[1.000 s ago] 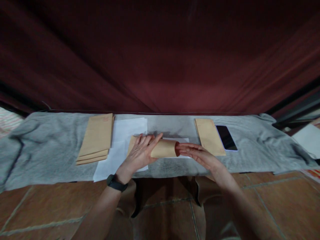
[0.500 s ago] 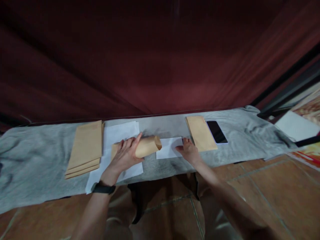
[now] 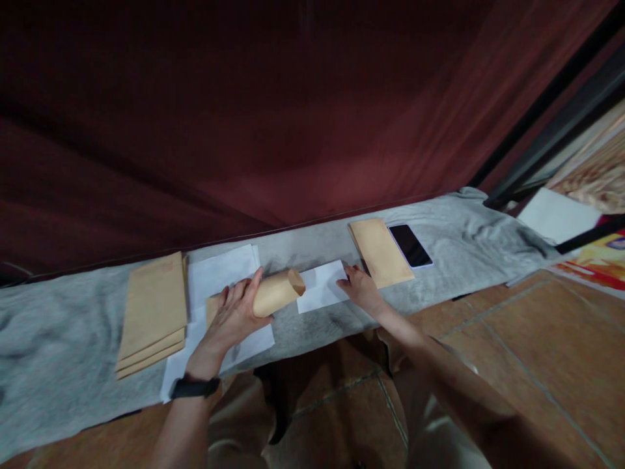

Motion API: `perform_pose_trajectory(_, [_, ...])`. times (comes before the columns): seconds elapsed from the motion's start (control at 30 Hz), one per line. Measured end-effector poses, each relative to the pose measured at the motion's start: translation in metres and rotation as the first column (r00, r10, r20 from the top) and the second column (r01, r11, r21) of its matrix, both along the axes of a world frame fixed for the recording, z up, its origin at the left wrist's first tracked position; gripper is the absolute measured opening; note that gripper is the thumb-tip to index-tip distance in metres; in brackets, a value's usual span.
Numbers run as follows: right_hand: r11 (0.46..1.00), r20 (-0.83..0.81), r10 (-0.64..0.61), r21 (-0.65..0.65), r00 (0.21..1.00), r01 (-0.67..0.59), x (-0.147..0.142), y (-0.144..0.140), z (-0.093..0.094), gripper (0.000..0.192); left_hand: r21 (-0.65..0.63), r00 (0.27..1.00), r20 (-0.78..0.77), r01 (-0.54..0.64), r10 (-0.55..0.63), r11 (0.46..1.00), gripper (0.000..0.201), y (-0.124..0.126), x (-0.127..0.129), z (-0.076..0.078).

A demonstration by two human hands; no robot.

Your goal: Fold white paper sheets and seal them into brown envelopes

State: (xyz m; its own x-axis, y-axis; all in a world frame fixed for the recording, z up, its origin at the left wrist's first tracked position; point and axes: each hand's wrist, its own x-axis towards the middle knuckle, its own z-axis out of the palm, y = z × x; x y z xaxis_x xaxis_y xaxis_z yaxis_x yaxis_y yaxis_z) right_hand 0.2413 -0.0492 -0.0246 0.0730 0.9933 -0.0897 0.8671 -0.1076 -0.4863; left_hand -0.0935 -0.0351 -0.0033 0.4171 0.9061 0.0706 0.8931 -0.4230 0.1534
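Observation:
My left hand [image 3: 233, 314] grips a brown paper envelope [image 3: 275, 292] held bulged open, its mouth facing right, low over the grey cloth [image 3: 58, 326] on the bench. A black band sits on that wrist. My right hand [image 3: 360, 288] rests with its fingertips on the right edge of a folded white sheet [image 3: 318, 292] lying flat just right of the envelope's mouth. Under my left hand lie loose white sheets [image 3: 219, 270].
A stack of brown envelopes [image 3: 151, 309] lies at the left of the cloth. Right of my right hand lies another brown envelope [image 3: 378, 251], with a dark phone [image 3: 410, 245] beside it. A dark red curtain [image 3: 244, 117] hangs behind. Tiled floor lies below.
My right hand left the envelope's mouth and came down onto the folded white sheet. The view has swung and tilted, shifting everything leftward. My left hand kept hold of the envelope.

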Motion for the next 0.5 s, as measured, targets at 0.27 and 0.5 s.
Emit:
perform_pose_trajectory(0.27, [0.895, -0.494, -0.013, 0.383, 0.869, 0.231, 0.038, 0.018, 0.004, 0.010, -0.051, 0.999, -0.006, -0.055, 0.054, 0.997, 0.116, 0.001, 0.000, 0.001])
perform_pose_trajectory(0.5, [0.910, -0.736, 0.072, 0.325, 0.673, 0.258, 0.021, 0.017, 0.000, 0.027, -0.025, 0.999, -0.013, -0.052, 0.052, 0.998, 0.115, 0.002, 0.002, 0.000])
